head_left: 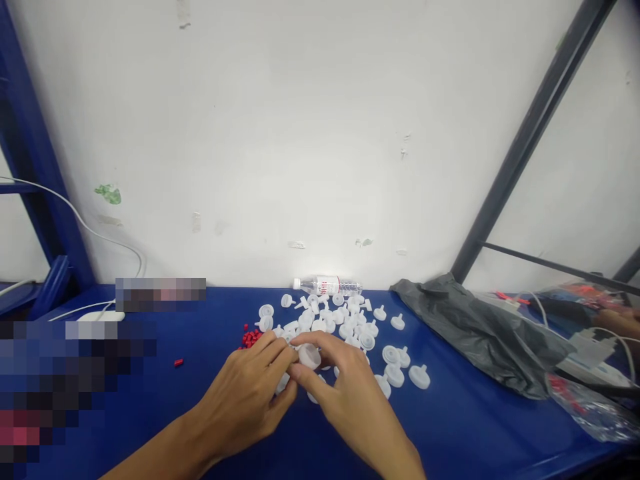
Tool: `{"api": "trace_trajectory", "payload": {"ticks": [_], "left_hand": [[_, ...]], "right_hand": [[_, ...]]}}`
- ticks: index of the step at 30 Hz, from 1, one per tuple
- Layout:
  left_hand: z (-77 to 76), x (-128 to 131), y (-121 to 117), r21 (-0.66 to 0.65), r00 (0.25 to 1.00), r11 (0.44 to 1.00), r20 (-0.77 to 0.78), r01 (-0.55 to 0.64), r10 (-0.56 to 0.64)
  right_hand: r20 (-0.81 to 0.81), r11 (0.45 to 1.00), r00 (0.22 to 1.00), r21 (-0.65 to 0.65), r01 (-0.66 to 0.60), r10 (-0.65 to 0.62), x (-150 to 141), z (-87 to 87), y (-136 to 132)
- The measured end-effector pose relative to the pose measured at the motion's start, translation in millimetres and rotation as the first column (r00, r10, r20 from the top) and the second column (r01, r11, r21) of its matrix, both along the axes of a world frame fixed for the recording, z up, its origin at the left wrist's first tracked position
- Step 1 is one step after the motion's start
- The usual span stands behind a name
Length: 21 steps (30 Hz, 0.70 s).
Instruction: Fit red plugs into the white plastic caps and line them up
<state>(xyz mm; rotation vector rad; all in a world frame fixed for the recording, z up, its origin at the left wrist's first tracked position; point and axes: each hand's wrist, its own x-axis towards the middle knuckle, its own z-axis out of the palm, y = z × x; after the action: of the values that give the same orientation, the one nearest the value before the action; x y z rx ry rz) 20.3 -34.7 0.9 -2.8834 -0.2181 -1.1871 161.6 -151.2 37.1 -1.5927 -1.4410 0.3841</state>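
Observation:
My right hand point(340, 380) grips a white round plastic piece point(309, 357) between thumb and index finger. Pressed close against it, my left hand point(255, 380) has its fingers pinched together at the piece's left side. What the left fingertips hold is hidden. Around and beyond both hands lies a loose pile of similar white discs with short stems point(367, 341). Small red cylindrical pieces point(250, 337) are heaped just past my left knuckles. A single red piece point(179, 363) lies apart to the left.
A clear plastic bottle point(327, 286) lies on its side against the wall. On the right are a dark grey plastic bag point(480, 333) and a clear bag with red pieces point(590, 407). White cables point(75, 207) run at the left. Part of another person's hand point(620, 323) shows far right.

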Motion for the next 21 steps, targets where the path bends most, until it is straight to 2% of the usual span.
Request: {"api": "trace_trajectory", "payload": {"ticks": [5,8,11,13,15,17,19,20,21], "left_hand": [[-1.7,-1,4,-0.037,1.000,0.999,0.010,0.002,-0.002],[-3.4,-4,9,-0.061,0.998,0.998,-0.061,0.021,-0.025],[-0.6,-6,7,-0.191,0.983,0.976,-0.133,0.102,-0.129],[3.0,-6,0,-0.353,0.966,0.920,-0.126,0.167,-0.224],[5.7,-5,-7,-0.549,0.961,0.817,-0.081,0.178,-0.263],[7.0,-4,-11,-0.728,0.977,0.672,-0.015,0.135,-0.213],[7.9,-4,-5,-0.830,0.993,0.549,0.042,0.097,-0.111],[8.5,-5,0,-0.843,0.997,0.531,0.059,0.080,-0.056],[9.1,-6,7,-0.808,0.998,0.586,0.066,0.065,-0.019]], "right_hand": [[-0.079,0.997,0.997,-0.075,0.011,-0.017,3,0.7,2],[-0.120,0.993,0.993,-0.120,-0.010,-0.005,6,-0.8,3],[-0.163,0.992,0.987,-0.119,-0.037,0.017,5,-2.0,1],[-0.181,0.993,0.983,-0.108,-0.048,0.028,4,-1.2,0],[-0.173,0.993,0.984,-0.102,-0.065,0.047,4,1.4,-1],[-0.127,0.997,0.992,-0.073,-0.033,0.024,10,4.8,-3],[-0.049,0.994,0.993,0.007,0.112,-0.111,24,7.9,-5],[-0.012,0.974,0.976,0.063,0.216,-0.216,34,9.0,-7],[0.018,0.943,0.949,0.114,0.312,-0.316,45,9.6,-9]]}}
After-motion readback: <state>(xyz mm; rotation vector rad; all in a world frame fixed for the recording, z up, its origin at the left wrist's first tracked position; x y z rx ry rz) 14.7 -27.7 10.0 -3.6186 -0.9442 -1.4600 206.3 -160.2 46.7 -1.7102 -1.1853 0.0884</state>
